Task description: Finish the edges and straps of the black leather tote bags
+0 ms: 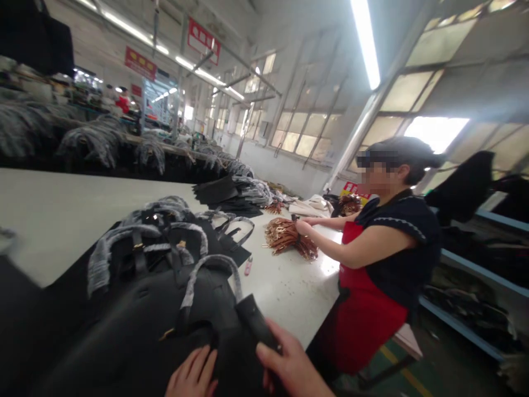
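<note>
A black handbag [136,331] lies in front of me, its handle [206,264] sheathed in clear wrinkled wrap. A small gold-coloured piece shows near the handle's base. My left hand [193,372] rests on the bag's black material with its fingers laid flat, holding nothing. In my right hand [291,358] a broad black strap [255,320] is pinched between thumb and fingers, its end pointing up and away from me. Whether the strap's lower end joins the bag is hidden. Just beyond are more black bags [142,253] with wrapped handles, piled together.
Across the white table [281,292], a person in a red apron [367,309] handles a bundle of brown straps [285,237] with gold-coloured clips. A small pink-and-white item [248,266] lies on the tabletop. Black panels [223,193] are stacked farther back. Shelving [471,309] stands at right.
</note>
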A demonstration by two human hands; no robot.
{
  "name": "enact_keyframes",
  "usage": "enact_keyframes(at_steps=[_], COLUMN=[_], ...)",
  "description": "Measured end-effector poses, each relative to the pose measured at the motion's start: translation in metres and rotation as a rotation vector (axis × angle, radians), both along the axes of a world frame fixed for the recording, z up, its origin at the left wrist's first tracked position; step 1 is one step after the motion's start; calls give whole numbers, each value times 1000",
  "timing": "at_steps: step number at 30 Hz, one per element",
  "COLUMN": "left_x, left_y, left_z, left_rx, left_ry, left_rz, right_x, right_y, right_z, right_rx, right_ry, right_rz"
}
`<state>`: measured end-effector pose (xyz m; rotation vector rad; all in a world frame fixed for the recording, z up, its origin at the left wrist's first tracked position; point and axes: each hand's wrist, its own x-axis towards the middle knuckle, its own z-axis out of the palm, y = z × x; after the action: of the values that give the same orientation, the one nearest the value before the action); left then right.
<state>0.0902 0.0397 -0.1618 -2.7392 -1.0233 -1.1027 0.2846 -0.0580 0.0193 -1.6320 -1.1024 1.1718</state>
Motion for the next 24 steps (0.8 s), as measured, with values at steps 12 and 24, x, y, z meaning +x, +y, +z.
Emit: enact_keyframes(at_steps=[12, 24], left_x=[-57, -50], left_y=[-43, -40], left_z=[87, 76], left_rx=[-390, -219], left_ry=[121, 142], left_rz=[11, -50], right_x=[-17, -43], right_y=[-6, 41], right_z=[5, 7], right_rx=[-459, -236], right_ry=[76, -94], right_rz=[196, 163])
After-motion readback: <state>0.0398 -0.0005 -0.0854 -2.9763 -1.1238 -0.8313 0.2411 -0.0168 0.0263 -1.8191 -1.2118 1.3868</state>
